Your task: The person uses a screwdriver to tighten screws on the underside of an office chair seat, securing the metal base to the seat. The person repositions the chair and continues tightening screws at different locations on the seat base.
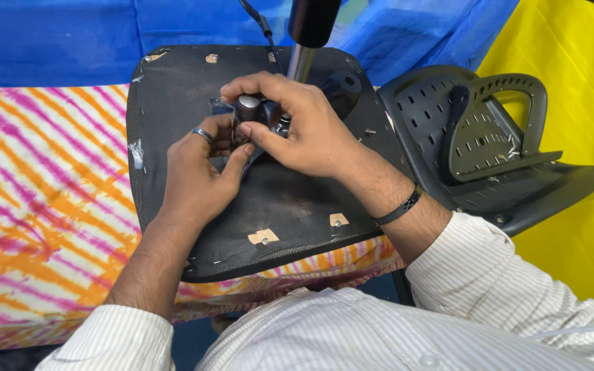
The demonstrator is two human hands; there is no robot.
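Chair seat (269,206) lies underside up; the mechanism (250,110) is gripped between right hand (304,127) and left hand (197,175) fingers, apparently not yet fastened. Backrest (489,144) remains detached, right of the fingers.

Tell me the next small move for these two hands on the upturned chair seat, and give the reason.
Probably a short turn of the knob. The right hand is closed over its metal-capped top, beside the chrome column, and the left hand pinches the mechanism just below it, as if steadying. Both hands sit on the black seat underside. Whether the knob is tight or loose cannot be seen.
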